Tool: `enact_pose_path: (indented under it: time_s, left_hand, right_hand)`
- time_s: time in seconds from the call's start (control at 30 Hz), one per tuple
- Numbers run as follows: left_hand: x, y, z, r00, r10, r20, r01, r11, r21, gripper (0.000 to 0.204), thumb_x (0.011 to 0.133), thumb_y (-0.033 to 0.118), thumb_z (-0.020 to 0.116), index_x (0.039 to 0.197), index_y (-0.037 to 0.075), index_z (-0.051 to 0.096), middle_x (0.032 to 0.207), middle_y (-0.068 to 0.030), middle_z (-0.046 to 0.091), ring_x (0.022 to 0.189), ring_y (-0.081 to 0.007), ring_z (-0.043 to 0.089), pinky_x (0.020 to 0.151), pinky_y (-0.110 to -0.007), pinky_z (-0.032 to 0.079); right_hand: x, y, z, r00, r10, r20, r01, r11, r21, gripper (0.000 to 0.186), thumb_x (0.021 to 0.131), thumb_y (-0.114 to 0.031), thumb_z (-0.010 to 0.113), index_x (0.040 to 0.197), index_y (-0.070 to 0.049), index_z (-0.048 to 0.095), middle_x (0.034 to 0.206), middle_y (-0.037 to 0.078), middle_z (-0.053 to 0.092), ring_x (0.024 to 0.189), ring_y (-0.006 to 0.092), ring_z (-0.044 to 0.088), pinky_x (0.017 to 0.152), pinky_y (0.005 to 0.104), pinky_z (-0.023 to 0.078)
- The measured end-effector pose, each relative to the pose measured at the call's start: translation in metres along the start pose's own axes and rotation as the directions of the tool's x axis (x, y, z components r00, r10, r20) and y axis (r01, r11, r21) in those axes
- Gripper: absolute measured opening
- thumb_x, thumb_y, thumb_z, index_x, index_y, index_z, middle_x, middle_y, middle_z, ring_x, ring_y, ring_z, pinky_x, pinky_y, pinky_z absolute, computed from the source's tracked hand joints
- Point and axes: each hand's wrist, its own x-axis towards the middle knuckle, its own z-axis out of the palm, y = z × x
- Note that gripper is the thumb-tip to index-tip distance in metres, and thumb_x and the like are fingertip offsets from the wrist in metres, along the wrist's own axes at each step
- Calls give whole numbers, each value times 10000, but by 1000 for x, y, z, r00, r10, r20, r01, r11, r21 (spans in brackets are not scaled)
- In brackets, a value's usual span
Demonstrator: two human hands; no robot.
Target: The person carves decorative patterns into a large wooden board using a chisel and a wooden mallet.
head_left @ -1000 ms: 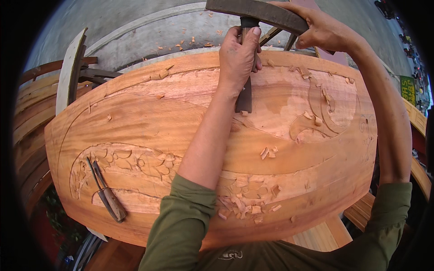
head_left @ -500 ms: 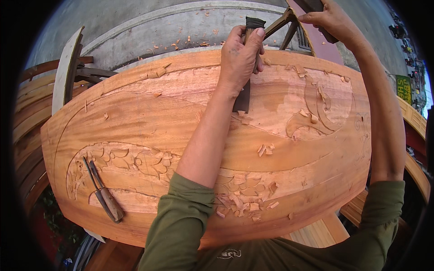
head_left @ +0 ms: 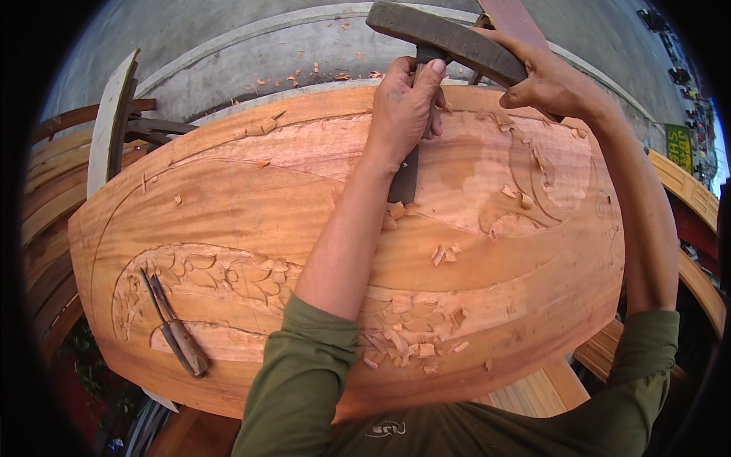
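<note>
My left hand (head_left: 406,110) is wrapped round the handle of a broad flat chisel (head_left: 406,179), which stands tilted on the far half of a carved wooden panel (head_left: 251,198). Curled shavings lie at its blade. My right hand (head_left: 544,76) grips a long, dark wooden mallet (head_left: 449,38), whose side lies at the chisel's top end; I cannot tell whether they touch. Leaf and scroll shapes are carved in the panel, with recessed ground around them.
Two slim carving gouges (head_left: 173,324) lie on the panel's near left. Loose wood shavings (head_left: 403,346) are scattered on it. An upright board (head_left: 113,126) stands at the left edge, near stacked curved timber (head_left: 57,198). Concrete ground (head_left: 251,57) with chips stretches beyond.
The mallet in my right hand has swung left and down over the chisel's top. The chisel's edge has moved slightly nearer to me, and shavings have bunched at it.
</note>
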Motion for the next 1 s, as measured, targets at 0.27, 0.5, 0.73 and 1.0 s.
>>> enact_pose_path:
  time_s: [0.27,0.5,0.73,1.0]
  left_hand:
    - [3,5,-9,993,28,-112,-40,994,-103,427,1072,501,671,1070,88,563,791,-29,658,503,-109,616,433,-244,469]
    - [5,19,-3,930,299,-213,-334,930,-151,397,1111,508,590,1021,123,552,818,-41,654,551,-130,652,457,-258,513]
    - [16,13,13,922,342,-183,-353,935,-31,400,1109,502,596,1035,111,565,800,-36,648,528,-128,642,443,-252,495]
    - [30,2,24,954,276,-118,-282,959,-35,353,1118,434,619,1002,104,578,697,10,568,458,-73,539,404,-227,427]
  right_hand:
    - [1,4,-15,902,350,-252,-196,854,483,857,790,-48,842,1574,-77,497,925,11,682,668,102,590,572,283,485]
    - [-10,8,-17,776,80,-626,204,907,369,866,776,22,840,1571,-29,500,1253,62,710,1023,115,666,870,253,539]
    - [-16,-7,-22,779,29,-627,334,826,453,853,815,20,843,1583,-20,474,1269,61,706,1058,117,667,907,254,536]
    - [0,-22,-33,726,300,-619,174,791,587,714,843,-124,840,1496,-35,565,966,10,680,756,77,623,666,260,533]
